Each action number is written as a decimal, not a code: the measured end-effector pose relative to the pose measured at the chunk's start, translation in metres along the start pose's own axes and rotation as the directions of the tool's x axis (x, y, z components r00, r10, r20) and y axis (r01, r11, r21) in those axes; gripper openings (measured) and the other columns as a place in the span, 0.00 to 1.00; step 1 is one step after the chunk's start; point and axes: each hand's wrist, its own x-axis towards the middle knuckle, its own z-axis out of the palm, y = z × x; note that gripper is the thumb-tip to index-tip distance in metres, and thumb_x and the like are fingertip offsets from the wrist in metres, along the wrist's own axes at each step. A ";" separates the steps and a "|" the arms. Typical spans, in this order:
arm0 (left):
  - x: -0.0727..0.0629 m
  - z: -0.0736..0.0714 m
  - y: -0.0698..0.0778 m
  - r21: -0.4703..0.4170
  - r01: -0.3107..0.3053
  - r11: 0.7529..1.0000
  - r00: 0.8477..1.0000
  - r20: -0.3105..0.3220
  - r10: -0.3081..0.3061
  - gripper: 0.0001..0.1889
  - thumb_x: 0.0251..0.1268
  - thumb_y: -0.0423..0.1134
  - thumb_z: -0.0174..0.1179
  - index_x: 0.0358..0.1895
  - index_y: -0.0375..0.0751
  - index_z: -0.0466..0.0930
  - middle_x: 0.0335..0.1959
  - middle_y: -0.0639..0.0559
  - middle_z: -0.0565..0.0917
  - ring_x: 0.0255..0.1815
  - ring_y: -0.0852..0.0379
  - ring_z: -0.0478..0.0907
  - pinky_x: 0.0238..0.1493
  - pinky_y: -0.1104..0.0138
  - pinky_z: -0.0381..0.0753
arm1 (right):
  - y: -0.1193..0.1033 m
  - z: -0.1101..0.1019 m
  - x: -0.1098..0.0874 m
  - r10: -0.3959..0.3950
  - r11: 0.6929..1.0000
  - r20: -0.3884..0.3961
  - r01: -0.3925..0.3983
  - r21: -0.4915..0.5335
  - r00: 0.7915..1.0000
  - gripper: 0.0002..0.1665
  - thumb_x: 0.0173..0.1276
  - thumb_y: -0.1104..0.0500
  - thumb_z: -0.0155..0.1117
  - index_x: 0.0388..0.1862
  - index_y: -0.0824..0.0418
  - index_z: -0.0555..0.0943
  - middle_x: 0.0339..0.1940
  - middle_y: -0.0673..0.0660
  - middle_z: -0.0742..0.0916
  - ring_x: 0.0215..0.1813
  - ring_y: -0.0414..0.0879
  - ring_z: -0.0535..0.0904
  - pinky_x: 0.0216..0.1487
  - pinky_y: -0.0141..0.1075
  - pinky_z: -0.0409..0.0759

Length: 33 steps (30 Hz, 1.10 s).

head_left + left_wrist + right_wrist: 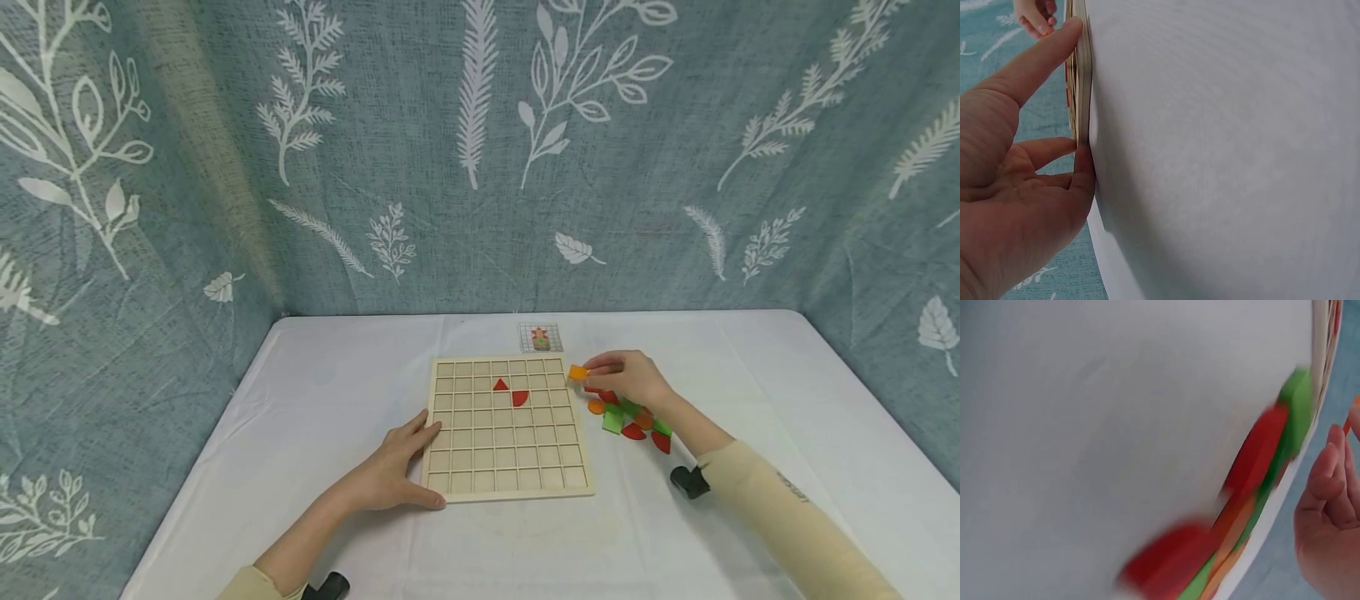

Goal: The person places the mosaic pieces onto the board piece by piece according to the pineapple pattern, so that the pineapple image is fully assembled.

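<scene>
My right hand (628, 377) pinches an orange square tile (577, 372) beside the upper right corner of a pale wooden grid board (475, 458). In the right wrist view, a sliver of the orange tile (1347, 428) shows at the fingertips. My left hand (393, 468) rests against the board's left side, its thumb at the front left corner and its fingers spread along the edge. Within the grid lie a red triangle (500, 385) and a red quarter-circle (520, 398).
Right of the board is a loose pile of red, green and orange tiles, including a green square (612, 419) and an orange round tile (596, 407). A small picture card (540, 337) lies behind the board on the white-covered table (337, 367). A leaf-patterned curtain (420, 150) surrounds it.
</scene>
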 end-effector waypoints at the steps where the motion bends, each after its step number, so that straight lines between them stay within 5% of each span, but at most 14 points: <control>1: 0.000 0.000 0.000 0.000 -0.001 1.000 1.000 0.000 0.001 0.55 0.42 0.47 0.79 0.74 0.32 0.58 0.77 0.34 0.46 0.76 0.33 0.42 0.68 0.38 0.52 | -0.003 0.004 0.000 -0.005 1.000 0.008 0.005 0.003 1.000 0.22 0.63 0.52 0.71 0.53 0.62 0.83 0.44 0.58 0.88 0.45 0.50 0.84 0.47 0.42 0.81; 12: 0.000 0.001 -0.001 0.000 0.001 1.000 1.000 -0.004 -0.001 0.55 0.42 0.47 0.79 0.74 0.32 0.58 0.78 0.34 0.47 0.76 0.33 0.42 0.68 0.38 0.51 | -0.036 0.056 0.005 -0.090 0.995 0.088 0.092 -0.021 0.992 0.17 0.58 0.52 0.75 0.46 0.56 0.86 0.33 0.49 0.89 0.39 0.42 0.83 0.45 0.40 0.78; 17: 0.000 0.001 -0.001 -0.001 -0.003 1.000 1.000 -0.005 0.003 0.55 0.42 0.47 0.79 0.74 0.32 0.58 0.78 0.34 0.46 0.76 0.33 0.42 0.68 0.38 0.51 | -0.048 0.074 0.009 -0.154 0.984 0.119 0.163 -0.068 0.981 0.15 0.57 0.55 0.76 0.42 0.58 0.87 0.28 0.47 0.88 0.31 0.40 0.82 0.33 0.34 0.76; 26: 0.000 0.003 0.000 -0.008 0.006 1.000 1.000 -0.006 -0.006 0.55 0.42 0.47 0.79 0.74 0.32 0.58 0.78 0.35 0.46 0.76 0.34 0.42 0.68 0.39 0.52 | -0.055 0.089 0.012 -0.257 0.952 0.114 0.272 -0.142 0.960 0.13 0.57 0.58 0.76 0.40 0.61 0.87 0.22 0.46 0.84 0.26 0.38 0.78 0.36 0.33 0.76; 33: -0.001 0.004 -0.002 -0.008 -0.005 1.000 1.000 -0.008 0.005 0.55 0.42 0.47 0.79 0.74 0.32 0.58 0.78 0.35 0.46 0.76 0.34 0.42 0.68 0.38 0.52 | -0.057 0.092 0.009 -0.233 0.962 0.110 0.245 -0.117 0.966 0.12 0.59 0.60 0.74 0.42 0.60 0.87 0.27 0.46 0.85 0.30 0.39 0.77 0.33 0.32 0.74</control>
